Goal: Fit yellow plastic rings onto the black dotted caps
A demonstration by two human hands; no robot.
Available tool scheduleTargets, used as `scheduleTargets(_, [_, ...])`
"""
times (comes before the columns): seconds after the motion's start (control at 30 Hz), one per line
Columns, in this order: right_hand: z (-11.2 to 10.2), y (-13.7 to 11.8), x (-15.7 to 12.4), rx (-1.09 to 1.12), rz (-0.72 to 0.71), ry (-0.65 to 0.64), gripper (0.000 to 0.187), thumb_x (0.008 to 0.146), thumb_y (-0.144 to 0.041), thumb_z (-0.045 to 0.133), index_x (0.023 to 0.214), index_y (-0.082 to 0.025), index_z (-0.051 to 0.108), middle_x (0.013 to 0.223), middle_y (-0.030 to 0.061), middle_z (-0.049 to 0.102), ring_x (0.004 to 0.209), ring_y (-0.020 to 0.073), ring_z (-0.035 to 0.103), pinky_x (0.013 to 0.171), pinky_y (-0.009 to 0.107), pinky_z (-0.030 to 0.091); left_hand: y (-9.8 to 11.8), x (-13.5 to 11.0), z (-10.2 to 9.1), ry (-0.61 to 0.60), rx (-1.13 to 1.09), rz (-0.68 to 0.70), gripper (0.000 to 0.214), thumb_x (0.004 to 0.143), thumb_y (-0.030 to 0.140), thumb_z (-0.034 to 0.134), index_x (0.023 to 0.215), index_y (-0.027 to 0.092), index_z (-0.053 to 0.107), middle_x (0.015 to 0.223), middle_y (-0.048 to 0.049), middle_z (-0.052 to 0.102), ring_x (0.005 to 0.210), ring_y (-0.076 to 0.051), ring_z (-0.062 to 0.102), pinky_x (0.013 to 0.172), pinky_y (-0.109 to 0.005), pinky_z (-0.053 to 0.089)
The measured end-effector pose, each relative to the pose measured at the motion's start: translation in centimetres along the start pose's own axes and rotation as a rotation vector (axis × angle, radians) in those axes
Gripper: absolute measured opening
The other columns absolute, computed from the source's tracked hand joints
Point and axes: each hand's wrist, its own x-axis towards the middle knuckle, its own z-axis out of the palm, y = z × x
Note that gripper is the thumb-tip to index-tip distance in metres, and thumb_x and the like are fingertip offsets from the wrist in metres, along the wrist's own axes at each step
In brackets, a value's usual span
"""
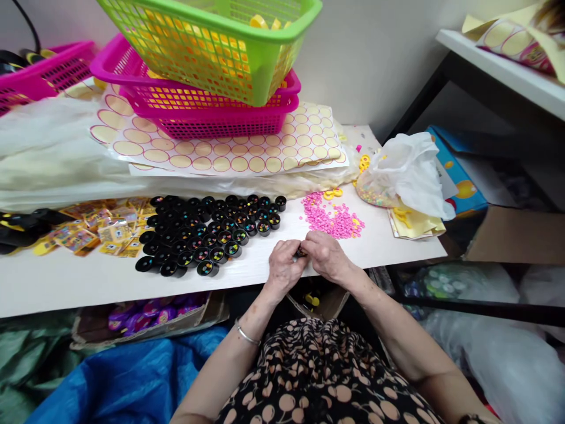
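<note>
My left hand point(285, 266) is closed around a small black cup point(301, 252), mostly covered by fingers, just above the table's front edge. Against it, my right hand point(327, 257) is closed with the fingertips pinched at the cup; what they hold is hidden. To the left of my hands stand several rows of round black cups point(207, 268), many with bits of coloured pellets inside. Beyond my right hand lies a loose spread of small pink pellets point(333, 221), with a few yellow plastic pieces point(333, 193) at its far side.
A green basket point(265, 65) of yellow parts rests on pink baskets point(220, 126), over sticker sheets point(247, 164). Orange packets point(117, 232) lie at left, a plastic bag point(406, 176) at right. Below the edge are a box of purple items point(150, 318) and an open box point(324, 306).
</note>
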Motion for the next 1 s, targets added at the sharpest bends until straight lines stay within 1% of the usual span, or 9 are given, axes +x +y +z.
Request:
scheduleTargets(0.13, [0.1,0.4,-0.4,0.398,0.117,0.128,0.014,0.085,-0.016,0.047,0.079,-0.017,0.060,0.072,0.0021,0.052,0.068,0.0137,0.048,0.063,0.026,0.039,0.0,0.0,0.0,-0.001,0.016,0.010,0.012,0.072,0.019,0.060,0.084,0.020,0.060,0.079,-0.0012,0.063,0.076,-0.017,0.050,0.072,-0.030,0.041])
scheduleTargets(0.2, [0.1,0.9,-0.7,0.523,0.201,0.223,0.011,0.083,-0.018,0.051,0.078,-0.018,0.060,0.070,0.0009,0.052,0.067,0.0130,0.050,0.063,0.026,0.040,-0.1,0.0,0.0,0.009,0.019,0.013,0.013,0.073,0.020,0.060,0.085,0.020,0.060,0.080,-0.0015,0.063,0.077,-0.017,0.050,0.072,-0.030,0.041])
scheduleTargets(0.3, [-0.1,2.9,-0.6,0.530,0.360,0.413,0.009,0.081,-0.021,0.052,0.075,-0.019,0.059,0.070,0.0003,0.053,0.068,0.0137,0.051,0.065,0.027,0.041,-0.3,0.0,0.1,0.034,0.011,0.016,0.016,0.070,0.018,0.061,0.087,0.020,0.060,0.080,-0.0018,0.064,0.077,-0.018,0.051,0.072,-0.031,0.042])
scheduleTargets(0.4, [-0.7,6.4,0.3,0.370,0.534,0.569,0.009,0.079,-0.024,0.052,0.075,-0.019,0.059,0.072,0.0011,0.053,0.070,0.0147,0.051,0.067,0.028,0.042,-0.7,0.0,0.2,0.061,-0.004,0.022,0.019,0.070,0.017,0.061,0.088,0.020,0.061,0.084,-0.0025,0.065,0.078,-0.018,0.053,0.073,-0.032,0.043])
scheduleTargets(0.5, [-1.5,10.0,1.9,0.136,0.635,0.536,0.013,0.077,-0.024,0.050,0.079,-0.017,0.061,0.078,0.0039,0.055,0.074,0.0168,0.052,0.072,0.030,0.041,-0.8,0.1,0.3,0.068,-0.005,0.021,0.021,0.069,0.016,0.061,0.089,0.020,0.061,0.085,-0.0027,0.065,0.079,-0.018,0.053,0.073,-0.033,0.044])
scheduleTargets(0.6, [-2.1,12.4,3.8,-0.061,0.702,0.389,0.021,0.076,-0.022,0.047,0.087,-0.015,0.064,0.088,0.0083,0.057,0.085,0.0209,0.052,0.078,0.032,0.040,-0.8,0.1,0.2,0.070,-0.005,0.021,0.022,0.068,0.016,0.061,0.090,0.021,0.060,0.084,-0.0025,0.065,0.079,-0.019,0.054,0.072,-0.033,0.045])
scheduleTargets(0.67, [-2.2,13.4,4.8,-0.113,0.737,0.286,0.025,0.074,-0.020,0.048,0.093,-0.014,0.064,0.093,0.0106,0.057,0.091,0.0228,0.051,0.079,0.033,0.039,-0.7,0.1,0.2,0.076,0.000,0.022,0.022,0.068,0.017,0.062,0.089,0.021,0.060,0.085,-0.0025,0.065,0.079,-0.019,0.054,0.072,-0.033,0.045])
scheduleTargets(0.77, [-1.9,14.1,5.8,-0.089,0.734,0.223,0.026,0.071,-0.019,0.051,0.093,-0.015,0.064,0.096,0.0110,0.056,0.091,0.0228,0.051,0.078,0.032,0.038,-0.5,0.1,0.0,0.081,0.015,0.021,0.021,0.068,0.016,0.062,0.089,0.021,0.060,0.084,-0.0025,0.065,0.079,-0.019,0.055,0.072,-0.033,0.046])
scheduleTargets(1.0, [-2.0,14.1,4.9,0.075,0.640,0.282,0.012,0.074,-0.019,0.047,0.071,-0.015,0.059,0.087,0.0078,0.057,0.086,0.0181,0.049,0.078,0.029,0.035,-0.3,0.2,-0.1,0.062,0.019,0.009,0.020,0.068,0.016,0.062,0.087,0.020,0.060,0.082,-0.0020,0.065,0.077,-0.019,0.054,0.071,-0.032,0.045])
